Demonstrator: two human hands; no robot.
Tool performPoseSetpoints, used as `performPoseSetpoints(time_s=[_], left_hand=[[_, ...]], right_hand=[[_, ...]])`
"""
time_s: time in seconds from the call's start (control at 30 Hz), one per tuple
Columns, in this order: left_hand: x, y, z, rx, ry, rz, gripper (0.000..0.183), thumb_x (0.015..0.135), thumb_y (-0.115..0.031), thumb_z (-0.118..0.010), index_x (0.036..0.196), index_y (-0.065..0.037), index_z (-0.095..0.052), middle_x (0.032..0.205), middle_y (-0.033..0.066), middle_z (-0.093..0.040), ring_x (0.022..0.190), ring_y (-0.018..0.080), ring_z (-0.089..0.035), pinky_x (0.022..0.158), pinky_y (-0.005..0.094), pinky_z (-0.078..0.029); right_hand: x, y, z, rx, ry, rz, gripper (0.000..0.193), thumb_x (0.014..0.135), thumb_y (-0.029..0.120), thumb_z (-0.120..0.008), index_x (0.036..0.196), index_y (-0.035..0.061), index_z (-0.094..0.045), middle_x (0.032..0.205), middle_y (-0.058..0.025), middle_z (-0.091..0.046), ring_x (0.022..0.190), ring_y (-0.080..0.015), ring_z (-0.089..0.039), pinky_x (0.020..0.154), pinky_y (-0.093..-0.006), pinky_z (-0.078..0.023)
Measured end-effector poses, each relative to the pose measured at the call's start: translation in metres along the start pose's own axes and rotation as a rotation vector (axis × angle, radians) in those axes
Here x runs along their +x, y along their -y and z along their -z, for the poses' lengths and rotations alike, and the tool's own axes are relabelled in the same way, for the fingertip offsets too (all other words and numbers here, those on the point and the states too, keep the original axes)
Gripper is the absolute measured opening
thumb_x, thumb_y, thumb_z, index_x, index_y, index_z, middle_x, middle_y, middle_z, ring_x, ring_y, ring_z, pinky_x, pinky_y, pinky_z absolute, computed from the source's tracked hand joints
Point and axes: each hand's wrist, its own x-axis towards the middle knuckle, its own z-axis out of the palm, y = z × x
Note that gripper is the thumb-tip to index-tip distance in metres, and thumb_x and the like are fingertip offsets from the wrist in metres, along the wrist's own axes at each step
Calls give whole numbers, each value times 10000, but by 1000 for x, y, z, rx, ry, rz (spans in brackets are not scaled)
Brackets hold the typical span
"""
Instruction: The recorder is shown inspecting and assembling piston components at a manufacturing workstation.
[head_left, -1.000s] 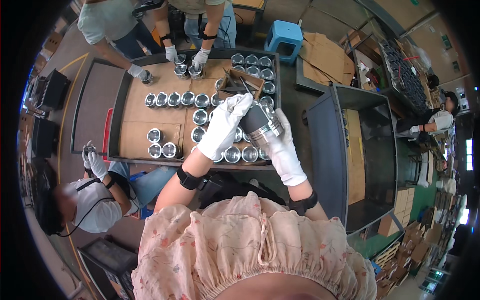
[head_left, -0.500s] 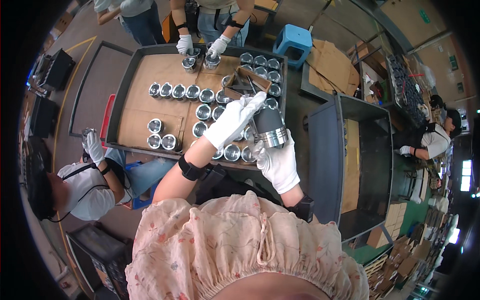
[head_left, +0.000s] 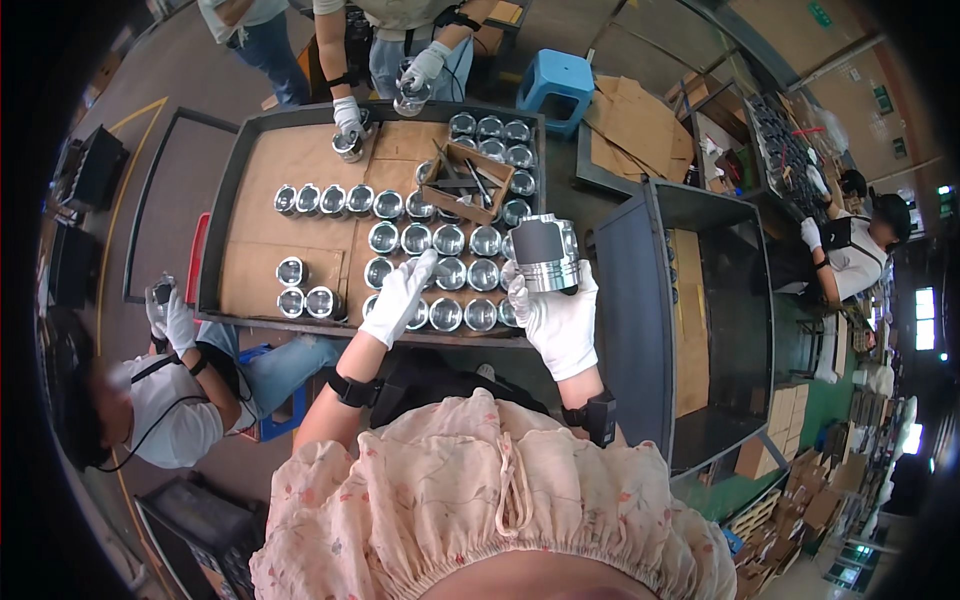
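My gloved right hand [head_left: 558,325] grips the lower, grooved end of a piston [head_left: 541,250]. The piston has a dark grey skirt patch and shiny silver ring grooves, and is tilted up above the tray's near right part. My gloved left hand [head_left: 401,300] is apart from it, low over the rows of pistons [head_left: 448,240] in the tray, its fingers stretched forward and nothing visible in them. Those pistons stand with round silver faces up. Behind them sits a small brown box [head_left: 480,208] with pen-like and dark flat tools.
A dark-rimmed tray [head_left: 215,265] lined with brown board lies ahead. Across it a co-worker's gloved hands [head_left: 425,65] handle pistons. Another person [head_left: 190,400] sits at left holding a small part. A blue stool [head_left: 560,85] and a dark metal bin [head_left: 655,300] stand at right.
My left hand has let go of the piston and moved down left over the rows. The right hand keeps the piston. The co-worker opposite has lifted a piston off the tray.
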Motion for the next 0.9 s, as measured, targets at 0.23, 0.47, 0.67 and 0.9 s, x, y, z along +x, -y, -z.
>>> performPoseSetpoints(time_s=[0.23, 0.47, 0.67, 0.9], left_hand=[[14, -69, 41, -944, -115, 228, 329, 1001, -188, -471, 1230, 24, -573, 1221, 80, -594, 1112, 139, -529, 991, 274, -394], [19, -80, 42, -1127, -134, 61, 346, 1019, -229, -438, 1248, -4, -566, 1276, 81, -554, 1225, 173, -471, 1069, 314, -335], [-17, -79, 23, -1113, -289, 109, 368, 1015, -215, -446, 1303, 0, -523, 1320, 94, -546, 1215, 179, -496, 1063, 306, -361], [-102, -108, -26, -1451, -844, 342, 345, 1016, -215, -479, 1329, -71, -492, 1101, 4, -578, 849, 60, -526, 675, 220, -444]], right_hand=[[0, -22, 3, -57, -18, -31, 760, 903, 528, -507, 1371, -44, -332, 1244, -311, -471, 1017, -407, -582, 886, -496, -543], [2, -35, 2, -46, -58, -80, 760, 902, 528, -513, 1370, -42, -330, 1250, -324, -474, 1030, -426, -578, 897, -502, -538], [-3, -47, 7, -72, -106, -206, 754, 894, 500, -538, 1363, -53, -330, 1233, -311, -478, 1024, -394, -576, 898, -494, -540], [-21, -80, 27, -284, -313, -497, 721, 855, 396, -627, 1352, -53, -362, 1247, -292, -467, 1073, -401, -542, 918, -494, -520]])
